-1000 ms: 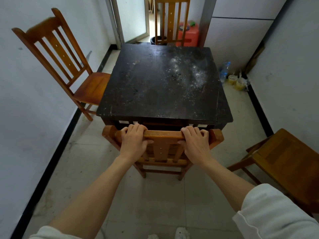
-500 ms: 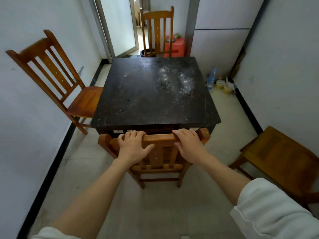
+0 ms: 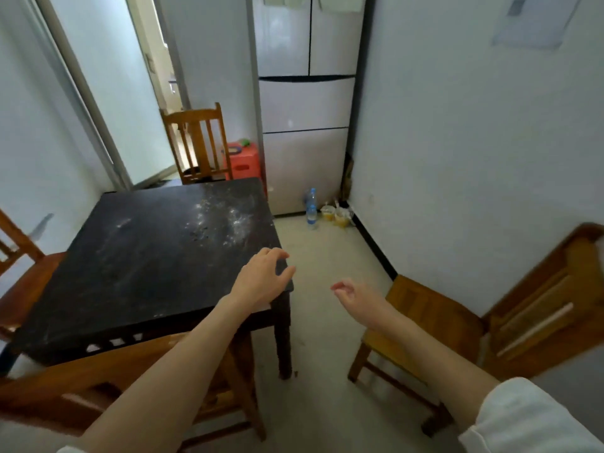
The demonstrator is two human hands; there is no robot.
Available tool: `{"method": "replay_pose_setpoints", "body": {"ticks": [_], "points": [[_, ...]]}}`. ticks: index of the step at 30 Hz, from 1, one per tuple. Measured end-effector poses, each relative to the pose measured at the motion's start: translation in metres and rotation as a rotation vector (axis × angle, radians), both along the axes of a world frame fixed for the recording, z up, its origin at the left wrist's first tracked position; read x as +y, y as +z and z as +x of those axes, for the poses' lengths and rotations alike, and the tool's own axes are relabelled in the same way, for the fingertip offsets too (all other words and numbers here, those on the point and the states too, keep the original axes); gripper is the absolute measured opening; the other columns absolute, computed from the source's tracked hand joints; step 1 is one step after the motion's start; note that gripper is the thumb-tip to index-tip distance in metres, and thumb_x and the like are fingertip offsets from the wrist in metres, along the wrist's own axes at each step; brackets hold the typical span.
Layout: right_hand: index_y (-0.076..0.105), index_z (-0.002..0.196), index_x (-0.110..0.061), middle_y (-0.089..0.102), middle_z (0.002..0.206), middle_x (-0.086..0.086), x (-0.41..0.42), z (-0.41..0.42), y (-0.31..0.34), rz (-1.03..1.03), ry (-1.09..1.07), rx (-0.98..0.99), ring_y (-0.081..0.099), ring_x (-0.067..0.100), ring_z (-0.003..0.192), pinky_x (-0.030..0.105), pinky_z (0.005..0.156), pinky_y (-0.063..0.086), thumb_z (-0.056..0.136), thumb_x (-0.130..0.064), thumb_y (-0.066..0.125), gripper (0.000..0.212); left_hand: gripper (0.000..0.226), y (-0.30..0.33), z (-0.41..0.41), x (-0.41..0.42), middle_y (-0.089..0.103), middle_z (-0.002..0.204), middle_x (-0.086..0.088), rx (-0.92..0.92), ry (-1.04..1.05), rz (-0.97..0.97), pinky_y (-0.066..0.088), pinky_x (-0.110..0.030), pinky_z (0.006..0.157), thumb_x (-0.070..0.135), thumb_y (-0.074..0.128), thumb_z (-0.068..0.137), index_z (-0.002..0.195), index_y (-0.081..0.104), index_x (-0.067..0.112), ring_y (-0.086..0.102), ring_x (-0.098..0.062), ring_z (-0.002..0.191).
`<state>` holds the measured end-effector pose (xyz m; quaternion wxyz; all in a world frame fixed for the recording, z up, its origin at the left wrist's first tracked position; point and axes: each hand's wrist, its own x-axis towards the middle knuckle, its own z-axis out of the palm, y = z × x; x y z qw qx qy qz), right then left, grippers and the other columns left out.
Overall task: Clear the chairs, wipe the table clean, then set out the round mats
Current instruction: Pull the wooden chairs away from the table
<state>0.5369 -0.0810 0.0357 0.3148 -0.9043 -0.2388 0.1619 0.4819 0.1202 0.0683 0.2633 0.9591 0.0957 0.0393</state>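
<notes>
Over the near right corner of the dark worktop [image 3: 147, 273] hangs the left hand [image 3: 261, 282], fingers spread and loosely bent, holding nothing; whether it touches the surface cannot be told. Beyond that corner, over the pale floor [image 3: 323, 322], the right hand [image 3: 354, 297] is raised with palm turned partly up and fingers relaxed, also holding nothing, near the front edge of the chair by the right wall [image 3: 457, 325]. White powder and small dark crumbs [image 3: 222, 220] lie scattered on the far right part of the worktop. Close to the camera a wooden chair [image 3: 108, 377] sits tucked against the worktop's near side, under the left forearm. Another chair [image 3: 196, 142] stands at the far side, in front of a doorway, and part of a fourth chair [image 3: 23, 266] shows at the left edge. Behind stands a tall pale fridge [image 3: 304, 125], with a red plastic stool [image 3: 243, 160] beside it and a water bottle [image 3: 312, 207] with two small cups [image 3: 335, 215] on the floor by the wall.
</notes>
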Motion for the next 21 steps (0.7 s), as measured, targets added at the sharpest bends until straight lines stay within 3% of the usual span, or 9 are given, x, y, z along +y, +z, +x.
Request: {"method": "replay_pose_setpoints", "body": {"ticks": [4,11,15,18,21], "points": [[0.056,0.119,-0.013,0.061,0.117,0.005,-0.104,0.047,0.007,-0.036,-0.073,-0.029,0.057,0.019,0.104,0.029,0.088,0.046,0.099,-0.023,0.036,0.03,0.041,-0.002,0.067,-0.105,0.053,0.13,-0.004,0.042,-0.113,-0.047,0.042,-0.032,0.099,0.035,0.049,0.094,0.13,0.05,0.015,0.051,-0.019,0.117],[0.057,0.119,-0.011,0.058,0.123,0.007,-0.284,0.128,0.014,-0.028,-0.382,-0.203,0.051,0.02,0.114,0.025,0.097,0.035,0.096,-0.013,0.039,0.029,0.039,-0.002,0.186,-0.297,0.055,0.128,-0.005,0.08,-0.382,-0.096,0.042,-0.028,0.093,0.032,0.048,0.095,0.129,0.051,0.013,0.053,-0.019,0.115],[0.057,0.118,-0.011,0.058,0.121,0.005,-0.367,0.163,0.01,0.0,-0.607,-0.276,0.053,0.02,0.113,0.021,0.091,0.036,0.095,-0.011,0.04,0.029,0.037,-0.019,0.241,-0.372,0.056,0.128,-0.005,0.133,-0.526,-0.109,0.039,-0.027,0.094,0.032,0.048,0.095,0.127,0.052,0.013,0.051,-0.019,0.117],[0.052,0.124,-0.013,0.054,0.126,0.008,-0.412,0.186,0.003,-0.051,-0.703,-0.271,0.051,0.022,0.114,0.026,0.095,0.039,0.097,-0.013,0.036,0.031,0.038,-0.031,0.271,-0.414,0.054,0.129,-0.006,0.196,-0.601,-0.167,0.038,-0.027,0.094,0.032,0.049,0.094,0.127,0.051,0.013,0.05,-0.019,0.118],[0.042,0.134,-0.015,0.047,0.135,0.01,-0.452,0.204,-0.009,-0.165,-0.742,-0.177,0.049,0.024,0.119,0.04,0.102,0.041,0.098,-0.013,0.033,0.037,0.041,-0.041,0.296,-0.462,0.05,0.134,-0.007,0.288,-0.671,-0.206,0.04,-0.03,0.095,0.034,0.048,0.095,0.131,0.045,0.013,0.048,-0.022,0.121]]}}
